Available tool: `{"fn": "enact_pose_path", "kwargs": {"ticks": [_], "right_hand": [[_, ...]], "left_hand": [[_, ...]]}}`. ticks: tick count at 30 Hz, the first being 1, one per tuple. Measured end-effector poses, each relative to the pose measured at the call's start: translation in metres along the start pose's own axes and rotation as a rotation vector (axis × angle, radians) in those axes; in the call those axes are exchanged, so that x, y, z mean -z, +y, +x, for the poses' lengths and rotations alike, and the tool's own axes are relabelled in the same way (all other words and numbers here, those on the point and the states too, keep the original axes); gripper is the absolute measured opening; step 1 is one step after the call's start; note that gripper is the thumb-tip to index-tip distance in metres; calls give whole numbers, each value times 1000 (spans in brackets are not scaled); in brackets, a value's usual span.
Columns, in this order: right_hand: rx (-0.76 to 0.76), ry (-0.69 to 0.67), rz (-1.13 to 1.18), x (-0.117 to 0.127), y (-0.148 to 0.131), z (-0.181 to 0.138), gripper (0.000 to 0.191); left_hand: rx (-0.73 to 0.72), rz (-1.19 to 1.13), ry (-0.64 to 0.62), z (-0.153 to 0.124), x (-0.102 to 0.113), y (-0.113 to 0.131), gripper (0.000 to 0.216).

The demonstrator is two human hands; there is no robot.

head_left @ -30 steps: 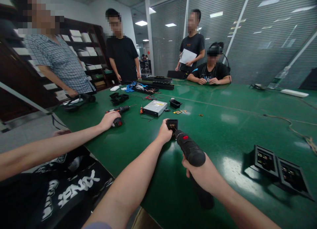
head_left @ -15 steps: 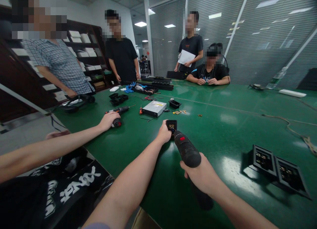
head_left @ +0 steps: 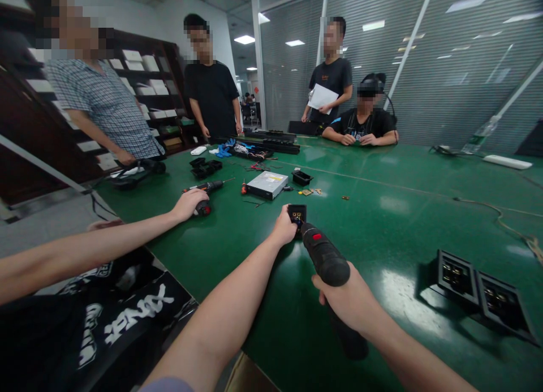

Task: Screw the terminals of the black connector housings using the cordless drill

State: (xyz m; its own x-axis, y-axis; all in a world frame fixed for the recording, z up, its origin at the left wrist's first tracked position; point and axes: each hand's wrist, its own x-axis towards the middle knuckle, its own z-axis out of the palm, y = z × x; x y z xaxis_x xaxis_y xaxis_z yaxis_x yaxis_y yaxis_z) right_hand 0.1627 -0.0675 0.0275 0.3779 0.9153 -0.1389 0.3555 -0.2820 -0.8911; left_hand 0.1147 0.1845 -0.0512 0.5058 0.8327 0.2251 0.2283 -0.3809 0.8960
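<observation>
My left hand grips a small black housing upright on the green table, with brass-coloured parts showing inside it. In my right hand is a black cordless drill with a red button on top. Its front end points into the housing's open face; the bit's tip is hidden from me. To the right, two more black housings stand side by side with brass-coloured parts within.
A co-worker's hand on the left rests on another drill. Beyond my hands lie a silver disc drive, a black open box and small brass pieces. Several people are around the green table.
The whole view has shifted slightly, moving things a little to the right. Both my hands keep their hold, with the drill still at the housing.
</observation>
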Motion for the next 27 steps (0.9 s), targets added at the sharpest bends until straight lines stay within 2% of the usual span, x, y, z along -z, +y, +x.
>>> {"fn": "enact_pose_path", "kwargs": {"ticks": [13,27], "right_hand": [[9,-5,0,0,-3,0,15],[-3,-5,-18,0,-5,-1,16]], "left_hand": [[-5,-23,10,1,1,2,68],[-19,-15,12,5,-4,-10,68]]}}
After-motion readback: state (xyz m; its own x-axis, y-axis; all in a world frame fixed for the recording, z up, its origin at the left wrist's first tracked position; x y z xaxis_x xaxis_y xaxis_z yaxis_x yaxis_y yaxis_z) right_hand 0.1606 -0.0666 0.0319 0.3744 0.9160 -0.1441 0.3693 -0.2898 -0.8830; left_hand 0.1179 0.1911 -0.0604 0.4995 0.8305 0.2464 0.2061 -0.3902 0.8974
